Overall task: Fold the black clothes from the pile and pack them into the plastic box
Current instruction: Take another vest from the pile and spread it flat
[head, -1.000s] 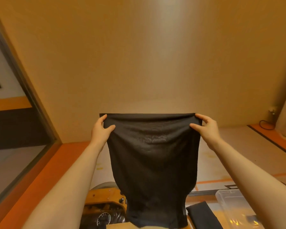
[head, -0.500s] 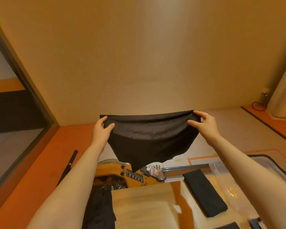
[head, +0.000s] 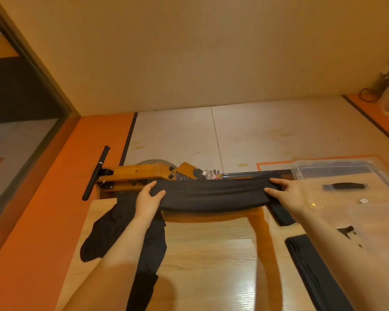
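left hand (head: 149, 197) pinches one end of black folded cloth (head: 213, 195) | right hand (head: 286, 194) pinches other end | cloth stretched above light wooden bench (head: 211, 261) | clear plastic box (head: 350, 187) right

We've got both bare forearms reaching forward from the bottom edge, spread wide apart. Our left hand (head: 149, 198) sits palm down, thumb splayed toward the middle, fingers curled in a pinch. Our right hand (head: 288, 194) mirrors it across the gap, thumb pointing inward, fingers clamped over. Both wrists run straight and level.
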Tool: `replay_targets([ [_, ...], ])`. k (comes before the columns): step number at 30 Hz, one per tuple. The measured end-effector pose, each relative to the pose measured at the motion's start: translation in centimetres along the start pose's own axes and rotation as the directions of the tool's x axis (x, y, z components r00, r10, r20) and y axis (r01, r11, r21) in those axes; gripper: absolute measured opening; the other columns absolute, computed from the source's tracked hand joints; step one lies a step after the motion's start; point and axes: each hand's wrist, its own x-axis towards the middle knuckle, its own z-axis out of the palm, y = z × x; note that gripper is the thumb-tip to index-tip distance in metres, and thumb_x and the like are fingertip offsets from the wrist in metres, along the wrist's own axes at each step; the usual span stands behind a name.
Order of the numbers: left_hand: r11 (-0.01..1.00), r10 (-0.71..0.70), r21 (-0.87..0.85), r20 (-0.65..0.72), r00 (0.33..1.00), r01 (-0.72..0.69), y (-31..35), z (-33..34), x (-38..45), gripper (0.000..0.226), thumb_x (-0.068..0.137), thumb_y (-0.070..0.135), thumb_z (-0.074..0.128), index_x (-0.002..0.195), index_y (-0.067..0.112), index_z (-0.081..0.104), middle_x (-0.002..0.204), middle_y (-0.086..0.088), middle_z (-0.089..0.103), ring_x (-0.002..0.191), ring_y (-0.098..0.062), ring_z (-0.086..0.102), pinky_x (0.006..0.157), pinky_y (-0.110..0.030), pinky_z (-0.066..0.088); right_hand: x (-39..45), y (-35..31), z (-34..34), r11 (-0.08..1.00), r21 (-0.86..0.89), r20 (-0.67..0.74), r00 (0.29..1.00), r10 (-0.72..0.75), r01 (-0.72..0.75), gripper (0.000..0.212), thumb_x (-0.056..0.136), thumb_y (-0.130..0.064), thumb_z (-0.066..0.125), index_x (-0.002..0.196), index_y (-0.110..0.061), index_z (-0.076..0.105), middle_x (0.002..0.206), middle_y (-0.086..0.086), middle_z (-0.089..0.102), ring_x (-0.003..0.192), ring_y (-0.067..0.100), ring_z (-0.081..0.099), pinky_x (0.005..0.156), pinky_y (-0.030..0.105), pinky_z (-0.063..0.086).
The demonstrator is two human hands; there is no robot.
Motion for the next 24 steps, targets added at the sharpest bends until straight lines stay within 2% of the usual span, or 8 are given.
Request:
replay_targets([
  [2, 0.999, -0.039, 0.020, 0.027, 0.999, 0.039, -1.9, 0.3, -0.5, 0.055, 0.091, 0.023, 0.065, 0.142, 0.021, 0.044, 0.142, -0.006, 0.047, 0.124, -0.027, 0.050, 0.100, -0.046, 0.048, -0.6, 1.9, 0.8, 0.999, -0.022, 0.017, 0.999, 0.030, -0.030, 0.053, 0.086, -0.018, 0.073, 0.135, -0.012, 0.055, 0.127, 0.008, 0.055, 0.117, 0.027, 0.055, 0.093, 0.038, 0.052],
  [5, 0.997, -0.078, 0.030, 0.064, 0.995, 0.076, -3.7, 0.8, -0.9, 0.057, 0.091, 0.023, 0.066, 0.143, 0.022, 0.042, 0.142, -0.006, 0.046, 0.125, -0.027, 0.049, 0.100, -0.045, 0.048, -1.6, 3.4, 2.0, 0.997, -0.037, 0.018, 0.997, 0.069, -0.068, 0.054, 0.086, -0.014, 0.072, 0.137, -0.010, 0.053, 0.131, 0.009, 0.054, 0.118, 0.026, 0.054, 0.086, 0.030, 0.049],
  [7, 0.996, -0.086, 0.041, 0.082, 0.993, 0.083, -4.5, 1.0, -1.0, 0.059, 0.090, 0.022, 0.066, 0.144, 0.021, 0.041, 0.143, -0.005, 0.045, 0.127, -0.027, 0.047, 0.103, -0.043, 0.046, -1.9, 4.0, 2.7, 0.995, -0.060, 0.018, 0.997, 0.078, -0.077, 0.055, 0.087, -0.014, 0.072, 0.138, -0.010, 0.052, 0.132, 0.010, 0.054, 0.117, 0.027, 0.055, 0.085, 0.031, 0.050],
  [12, 0.991, -0.102, 0.103, 0.164, 0.981, 0.086, -5.8, 0.6, -1.0, 0.061, 0.091, 0.030, 0.065, 0.145, 0.019, 0.040, 0.142, -0.008, 0.047, 0.124, -0.026, 0.050, 0.101, -0.045, 0.047, -2.7, 5.3, 3.5, 0.981, -0.178, 0.043, 0.996, 0.082, -0.073, 0.060, 0.086, -0.017, 0.073, 0.140, -0.010, 0.048, 0.137, 0.012, 0.055, 0.124, 0.028, 0.054, 0.101, 0.044, 0.049],
  [17, 0.986, -0.110, 0.146, 0.252, 0.962, 0.074, -7.4, 0.4, -2.3, 0.058, 0.093, 0.030, 0.062, 0.145, 0.015, 0.040, 0.144, -0.006, 0.044, 0.130, -0.025, 0.045, 0.105, -0.039, 0.043, -4.9, 6.9, 4.2, 0.944, -0.326, 0.104, 0.990, 0.098, -0.059, 0.060, 0.087, -0.017, 0.072, 0.141, -0.009, 0.047, 0.141, 0.012, 0.052, 0.130, 0.030, 0.049, 0.104, 0.043, 0.045],
  [21, 0.979, -0.183, 0.149, 0.363, 0.914, 0.137, -9.6, -0.7, -3.9, 0.054, 0.095, 0.040, 0.055, 0.143, 0.018, 0.043, 0.144, -0.001, 0.046, 0.131, -0.018, 0.044, 0.110, -0.038, 0.037, -6.1, 9.5, 4.1, 0.900, -0.423, 0.217, 0.952, 0.216, -0.107, 0.056, 0.086, -0.026, 0.074, 0.134, -0.007, 0.054, 0.133, 0.012, 0.058, 0.123, 0.027, 0.055, 0.100, 0.038, 0.048],
  [24, 0.970, -0.236, 0.151, 0.409, 0.882, 0.189, -11.6, -2.0, -4.7, 0.057, 0.091, 0.049, 0.056, 0.140, 0.020, 0.048, 0.140, 0.003, 0.051, 0.127, -0.015, 0.049, 0.110, -0.041, 0.039, -6.7, 10.9, 3.6, 0.879, -0.427, 0.276, 0.896, 0.349, -0.211, 0.048, 0.083, -0.032, 0.076, 0.120, -0.006, 0.064, 0.116, 0.009, 0.066, 0.105, 0.022, 0.063, 0.087, 0.030, 0.053],
])
